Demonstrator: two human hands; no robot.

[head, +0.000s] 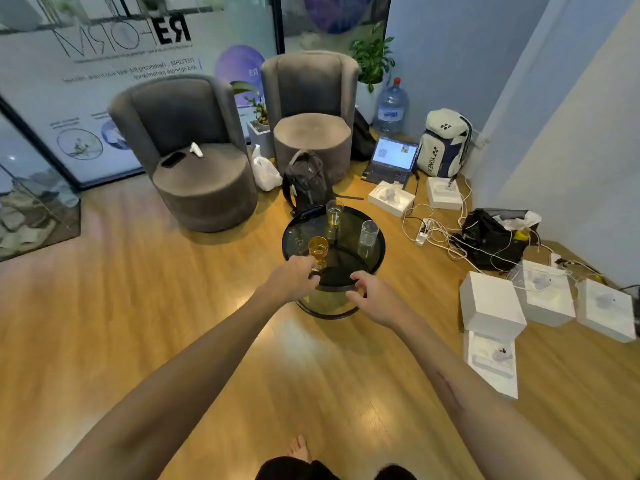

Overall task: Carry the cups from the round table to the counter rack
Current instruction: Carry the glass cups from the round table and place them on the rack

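Reaching forward over a wooden floor, both bare arms extend toward the small round dark glass desk (375, 252), which carries three drinking vessels. The left hand (290, 278) is at the short amber stemmed glass (318, 252) near the desk's front edge; its fingers (311, 276) curl in at the stem and base, though whether they have closed on it cannot be told (the glass stands upright on the desk). The right hand (372, 295) hovers at the desk's near rim with its fingers loosely curled and holds nothing. A tall clear glass holding yellow liquid (334, 213) stands at the far side, and a clear empty tumbler (367, 235) stands to the right, apart from both hands.

Handling, as a judgement: all three are thin, rigid, smooth and breakable, light when empty; the two with liquid will slosh if tilted. The stemmed glass looks top-heavy, so a hold round the bowl or high on the stem seems steadier than at the foot. The straight-walled glasses suit a wrap round mid-body. No counter rack is in view.

Behind the desk stand two grey round armchairs (204, 168) and a black backpack (304, 180); white boxes (491, 306) and cables lie at right.
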